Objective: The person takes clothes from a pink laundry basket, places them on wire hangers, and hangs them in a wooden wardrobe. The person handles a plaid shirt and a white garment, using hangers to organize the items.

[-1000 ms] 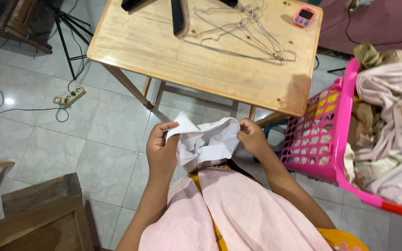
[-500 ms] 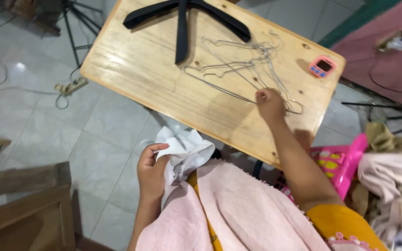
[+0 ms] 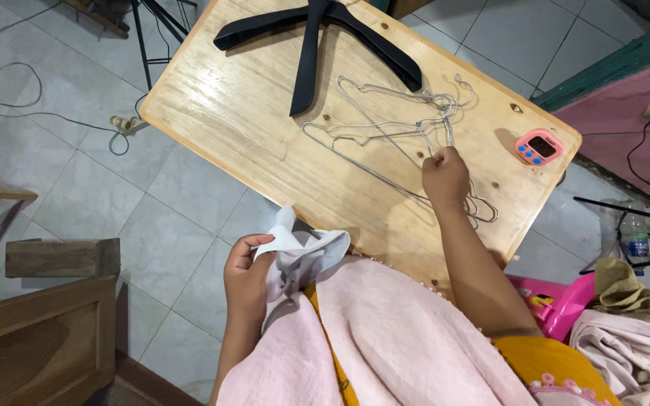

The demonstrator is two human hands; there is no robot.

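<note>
My left hand (image 3: pixel 247 272) grips a bunched white cloth (image 3: pixel 302 252) close to my chest, just below the near edge of a wooden table (image 3: pixel 250 143). My right hand (image 3: pixel 445 174) reaches over the table and closes on the neck of a wire hanger (image 3: pixel 385 139) from a loose pile of several metal hangers. A pale pink cloth (image 3: pixel 385 338) drapes over my front.
A black plastic hanger (image 3: pixel 314 34) lies at the table's far side. A small pink timer (image 3: pixel 539 146) sits at the right corner. A pink laundry basket (image 3: pixel 558 304) with clothes (image 3: pixel 633 338) stands at right. Wooden furniture (image 3: pixel 47 323) is at left; cables and a power strip (image 3: pixel 126 122) lie on the tiled floor.
My right hand let go of the white cloth, reached onto the table and closed on a wire hanger. The left hand keeps the cloth. The view tilted up toward the table.
</note>
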